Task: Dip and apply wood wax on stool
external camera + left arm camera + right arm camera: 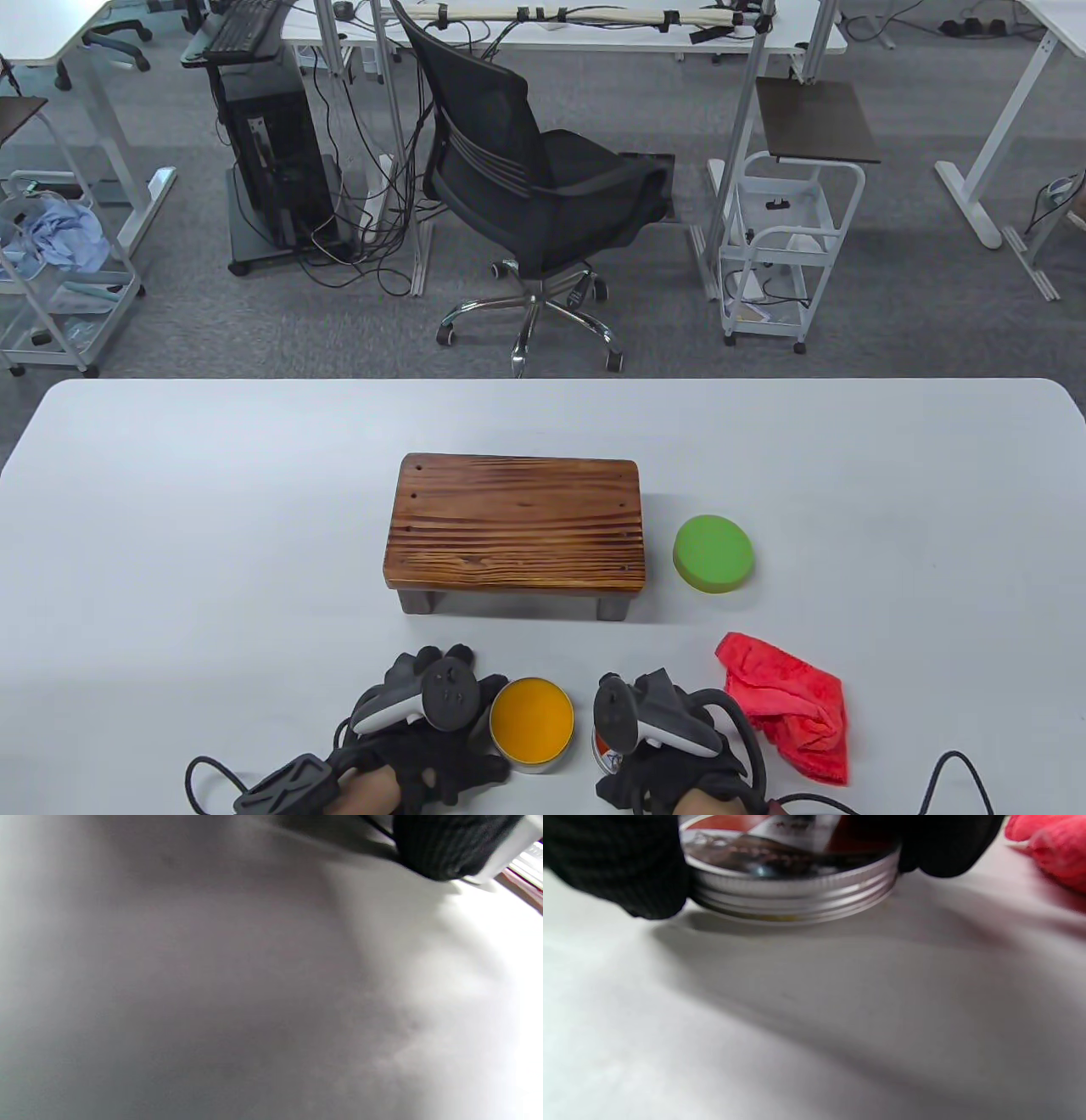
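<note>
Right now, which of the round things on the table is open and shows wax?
The wax tin beside the left hand: its orange wax is exposed. The green sponge pad and the lid are not containers.

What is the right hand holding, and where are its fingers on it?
The right hand grips the tin's metal lid by its rim, fingers on opposite sides.

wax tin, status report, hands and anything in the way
Right hand grips lid at table. Left hand beside open wax tin. Stool untouched, sponge and red cloth to its right. Nothing blocking.
</note>
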Demonstrator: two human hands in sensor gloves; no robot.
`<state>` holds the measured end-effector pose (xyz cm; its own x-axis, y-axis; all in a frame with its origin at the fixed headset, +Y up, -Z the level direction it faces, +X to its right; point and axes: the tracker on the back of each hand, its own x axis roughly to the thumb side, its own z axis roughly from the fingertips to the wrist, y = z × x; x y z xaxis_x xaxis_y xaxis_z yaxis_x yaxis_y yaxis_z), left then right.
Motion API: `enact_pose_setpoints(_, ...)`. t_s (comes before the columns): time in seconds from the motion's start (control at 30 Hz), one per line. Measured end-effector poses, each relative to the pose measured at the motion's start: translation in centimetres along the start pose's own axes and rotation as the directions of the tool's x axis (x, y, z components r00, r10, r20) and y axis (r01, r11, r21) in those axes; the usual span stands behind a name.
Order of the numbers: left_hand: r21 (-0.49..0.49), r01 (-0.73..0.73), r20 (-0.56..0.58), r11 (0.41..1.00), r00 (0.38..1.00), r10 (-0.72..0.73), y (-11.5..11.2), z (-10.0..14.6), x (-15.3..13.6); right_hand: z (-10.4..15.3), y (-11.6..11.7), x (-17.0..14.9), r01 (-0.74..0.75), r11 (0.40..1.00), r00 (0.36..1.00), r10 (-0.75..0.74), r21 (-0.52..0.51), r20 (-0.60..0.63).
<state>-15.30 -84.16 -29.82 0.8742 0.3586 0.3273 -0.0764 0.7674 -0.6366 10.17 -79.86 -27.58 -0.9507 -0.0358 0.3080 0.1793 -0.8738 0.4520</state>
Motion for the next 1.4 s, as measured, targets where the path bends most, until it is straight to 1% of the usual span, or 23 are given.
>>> enact_pose_setpoints(0.17, -0.001, -0.001, 0.001, 1.000, 1.000, 0.002, 0.00, -0.01, -0.01, -0.05, 0.23, 0.20, -0.027, 1.000, 1.000, 0.027, 0.010, -0.009)
enact_pose_setpoints(1.4, -0.001, 0.000, 0.001, 1.000, 1.000, 0.000, 0.06, 0.11, 0.07, 0.04, 0.13, -0.47, 0.041, 0.999, 0.999, -0.041, 0.027, -0.018)
